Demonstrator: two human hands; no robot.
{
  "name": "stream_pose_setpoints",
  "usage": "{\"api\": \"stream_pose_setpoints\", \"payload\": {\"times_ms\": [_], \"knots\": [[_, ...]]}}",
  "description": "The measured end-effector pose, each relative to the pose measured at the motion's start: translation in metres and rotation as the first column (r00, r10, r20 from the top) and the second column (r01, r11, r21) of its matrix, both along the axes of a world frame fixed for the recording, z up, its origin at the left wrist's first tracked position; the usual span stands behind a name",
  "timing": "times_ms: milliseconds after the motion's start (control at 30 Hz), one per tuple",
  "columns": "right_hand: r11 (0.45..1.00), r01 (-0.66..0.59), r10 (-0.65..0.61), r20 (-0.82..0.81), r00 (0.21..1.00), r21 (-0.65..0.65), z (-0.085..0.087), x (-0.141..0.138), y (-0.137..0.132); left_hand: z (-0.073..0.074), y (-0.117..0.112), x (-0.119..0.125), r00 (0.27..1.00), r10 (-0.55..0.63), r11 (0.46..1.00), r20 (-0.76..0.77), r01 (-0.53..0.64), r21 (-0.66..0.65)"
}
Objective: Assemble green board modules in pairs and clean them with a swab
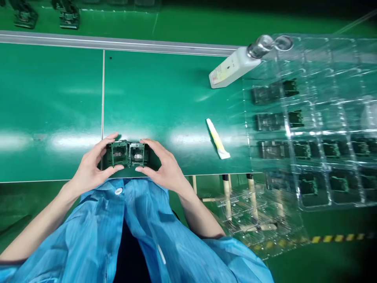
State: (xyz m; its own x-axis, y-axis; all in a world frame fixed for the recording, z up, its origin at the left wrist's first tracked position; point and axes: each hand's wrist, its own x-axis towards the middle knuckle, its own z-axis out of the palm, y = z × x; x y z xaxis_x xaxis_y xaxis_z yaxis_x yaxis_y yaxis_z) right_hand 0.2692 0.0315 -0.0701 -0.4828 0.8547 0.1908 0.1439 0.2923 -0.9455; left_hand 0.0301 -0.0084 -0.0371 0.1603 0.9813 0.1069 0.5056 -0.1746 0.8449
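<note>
Two dark, open-framed boxy electronic parts [118, 154] sit side by side near the front edge of the green table. Small metallic pieces show inside each. Whether they are joined in the middle I cannot tell. On the outer left side, my left hand [92, 165] closes around the left part, thumb in front and fingers behind. My right hand [163, 167] grips the right-hand boxy part [137, 154] the same way from the other side. Parts of both pieces are hidden by the fingers.
A white bottle with a metal top [232, 67] stands at the back right. Closer in lies a white and yellow tube [217, 139]. Clear plastic trays [316, 204] with several dark parts fill the right side. More dark parts [69, 17] rest beyond the metal rail [176, 48].
</note>
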Motion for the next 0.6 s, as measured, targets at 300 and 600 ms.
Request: {"api": "stream_pose_setpoints", "payload": {"times_ms": [300,600], "knots": [[1.0,-0.011,0.01,-0.066,0.998,-0.028,0.016,-0.004,-0.003,0.023,-0.003,0.0,0.999,-0.019,0.994,-0.045,0.024,0.105],[0.939,-0.205,0.071,-0.427,0.901,-0.276,-0.009,-0.008,0.001,0.065,-0.005,0.025,0.903,0.018,0.964,-0.43,0.099,0.248]]}}
